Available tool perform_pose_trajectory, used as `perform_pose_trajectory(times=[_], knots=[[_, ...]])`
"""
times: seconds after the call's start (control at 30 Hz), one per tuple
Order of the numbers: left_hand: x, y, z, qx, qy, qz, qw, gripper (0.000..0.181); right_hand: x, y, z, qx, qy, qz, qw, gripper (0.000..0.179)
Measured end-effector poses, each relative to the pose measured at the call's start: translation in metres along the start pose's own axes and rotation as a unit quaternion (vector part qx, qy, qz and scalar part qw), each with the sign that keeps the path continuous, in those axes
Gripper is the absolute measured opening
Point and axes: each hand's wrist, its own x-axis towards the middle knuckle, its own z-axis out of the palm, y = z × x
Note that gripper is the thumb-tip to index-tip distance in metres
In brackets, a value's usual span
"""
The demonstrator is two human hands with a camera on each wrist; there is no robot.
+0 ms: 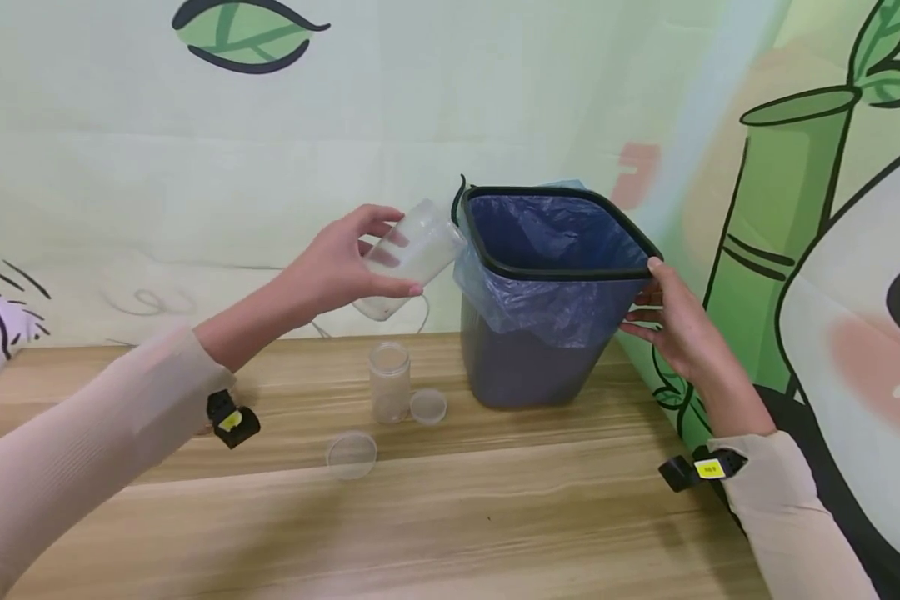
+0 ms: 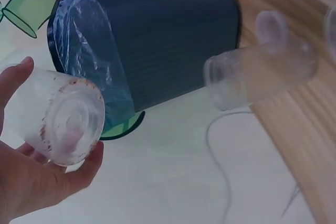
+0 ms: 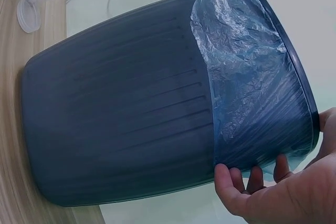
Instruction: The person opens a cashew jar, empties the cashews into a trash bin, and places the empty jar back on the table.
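Note:
My left hand [image 1: 337,262] grips a clear plastic jar [image 1: 429,242], tilted with its upper end right at the left rim of a dark trash can [image 1: 525,379]. Brown specks ring the jar's base [image 2: 73,124] in the left wrist view. A blue plastic bag [image 1: 540,308] lines the can and folds over its black rim. On the can's right side, my right hand [image 1: 682,329] holds the rim, thumb on top and fingers curled against the bag and outer wall, as the right wrist view [image 3: 283,192] also shows.
A second clear jar [image 1: 390,383] stands uncapped on the wooden table [image 1: 495,517], left of the can. Beside it lies a round clear lid [image 1: 428,407], and another lid [image 1: 352,455] is nearer me. A printed cloth backdrop [image 1: 390,100] rises behind and to the right.

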Motion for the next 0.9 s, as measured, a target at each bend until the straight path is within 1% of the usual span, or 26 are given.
perform_pose_trajectory(times=[0.1,0.23,0.37,0.47,0.5,0.57,0.63,0.7,0.77,0.83,0.9], knots=[[-0.013,-0.011,-0.003,-0.011,-0.005,-0.024,0.9996,0.085,0.001,0.0,0.0,0.003,0.001,0.001,1.0,0.052],[-0.033,-0.027,-0.005,-0.009,-0.007,-0.045,0.9989,0.075,0.001,0.0,0.0,0.005,0.006,0.001,1.0,0.053],[-0.057,-0.05,-0.005,0.003,-0.009,-0.056,0.9984,0.069,0.002,-0.001,0.0,0.0,0.007,0.006,1.0,0.053],[-0.075,-0.068,-0.004,0.007,-0.015,-0.068,0.9976,0.071,0.002,-0.001,0.001,-0.001,0.007,0.007,0.9999,0.054],[-0.08,-0.074,-0.003,0.001,-0.019,-0.07,0.9974,0.072,0.002,-0.001,0.001,0.001,0.008,0.007,0.9999,0.054],[-0.091,-0.085,-0.002,-0.021,-0.028,-0.08,0.9962,0.074,0.002,-0.001,0.001,0.001,0.01,0.008,0.9999,0.053],[-0.1,-0.097,0.0,-0.044,-0.038,-0.082,0.9949,0.076,0.002,-0.001,0.0,0.0,0.012,0.008,0.9999,0.053],[-0.108,-0.108,0.003,-0.081,-0.052,-0.09,0.9913,0.077,0.001,0.0,0.0,0.0,0.012,0.006,0.9999,0.053],[-0.116,-0.12,0.005,-0.11,-0.07,-0.099,0.9866,0.077,0.0,0.0,0.0,0.0,0.01,0.002,0.9999,0.053],[-0.124,-0.132,0.01,-0.143,-0.089,-0.115,0.979,0.074,0.0,0.0,0.0,0.0,0.006,-0.001,1.0,0.052],[-0.132,-0.142,0.016,-0.181,-0.106,-0.133,0.9687,0.072,0.0,0.0,0.001,0.0,0.003,-0.001,1.0,0.052]])
